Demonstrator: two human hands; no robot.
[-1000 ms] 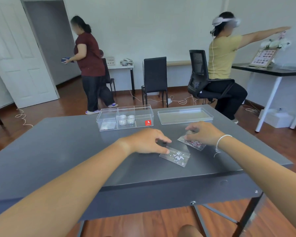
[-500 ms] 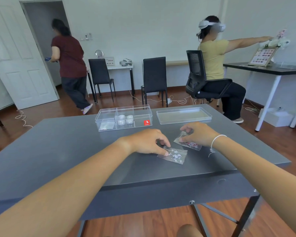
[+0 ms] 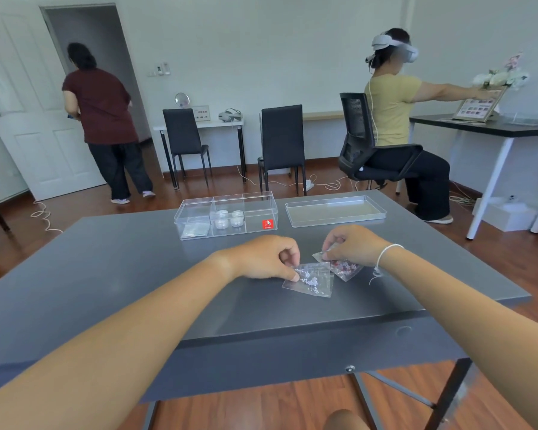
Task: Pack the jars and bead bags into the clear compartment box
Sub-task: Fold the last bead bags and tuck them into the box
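My left hand [image 3: 266, 257] pinches the upper edge of a clear bag of pale lilac beads [image 3: 312, 280], lifting that edge off the grey table [image 3: 121, 274]. My right hand [image 3: 350, 246] pinches the corner of a second clear bag holding red and pink beads [image 3: 343, 269], which lies just right of the first. Behind them stands the clear compartment box [image 3: 227, 214]. Its middle compartment holds two small jars [image 3: 229, 219], and its left compartment holds a flat bead bag [image 3: 195, 230]. The right compartment with the red sticker looks bare.
The box's clear lid [image 3: 334, 210] lies upturned to the box's right. Beyond the table, a person in a maroon shirt [image 3: 103, 119] walks toward the open door, and a seated person wearing a headset [image 3: 395, 119] reaches over another desk. Two black chairs stand by the wall.
Both hands have closed their fingers on the bags. The lilac bag's edge has come up off the table and both bags have slid slightly toward me. The maroon-shirted person walked left to the door.
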